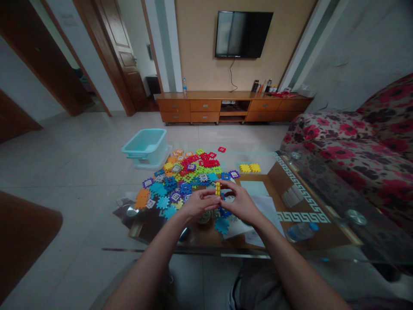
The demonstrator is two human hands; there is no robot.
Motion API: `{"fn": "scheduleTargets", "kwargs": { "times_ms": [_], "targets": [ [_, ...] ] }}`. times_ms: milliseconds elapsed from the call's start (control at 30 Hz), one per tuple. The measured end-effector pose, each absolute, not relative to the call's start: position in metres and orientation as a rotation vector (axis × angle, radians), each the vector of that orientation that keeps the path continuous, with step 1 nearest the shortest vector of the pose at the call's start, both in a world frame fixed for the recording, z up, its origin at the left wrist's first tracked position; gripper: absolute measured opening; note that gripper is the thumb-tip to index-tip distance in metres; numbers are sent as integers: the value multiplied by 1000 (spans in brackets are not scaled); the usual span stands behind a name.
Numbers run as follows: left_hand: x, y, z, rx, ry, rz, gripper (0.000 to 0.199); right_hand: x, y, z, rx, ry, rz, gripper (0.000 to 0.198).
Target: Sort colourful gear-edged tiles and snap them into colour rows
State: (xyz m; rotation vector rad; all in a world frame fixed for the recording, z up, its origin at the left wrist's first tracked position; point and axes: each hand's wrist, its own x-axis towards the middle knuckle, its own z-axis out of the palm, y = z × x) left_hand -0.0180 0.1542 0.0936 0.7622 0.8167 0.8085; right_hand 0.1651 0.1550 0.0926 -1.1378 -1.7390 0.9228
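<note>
Between my hands, above the glass table, some yellow interlocking tiles (218, 189) stand on edge; how many are stacked there I cannot tell. My left hand (201, 202) grips them from the left, thumb and fingers pressed together. From the right, my right hand (237, 200) has its fingers curled onto the same yellow piece. Beyond and left of my hands spreads a pile of notched plastic tiles in red (209, 162), green, blue (170, 184), orange (142, 199) and purple. Two joined yellow tiles (250, 168) lie apart on the right. A light blue tile (222, 225) lies near the front.
A turquoise tub (145, 146) stands at the table's far left corner. White papers (263, 215) and a water bottle (301, 232) show at the right of the glass table (303, 189). A flowered sofa (348, 146) is on the right, a TV cabinet (206, 110) at the back.
</note>
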Motion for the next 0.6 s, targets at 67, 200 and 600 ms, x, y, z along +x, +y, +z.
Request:
{"fn": "scheduleTargets", "kwargs": {
  "times_ms": [67,200,600],
  "targets": [
    [-18,154,94,785,822,795,54,165,155,93,-1137,-1739,933,55],
    [-19,154,93,799,844,791,52,165,156,92,-1136,-1748,938,56],
    [-19,154,92,766,894,768,50,165,155,90,-1159,-1814,900,62]
  ]
}}
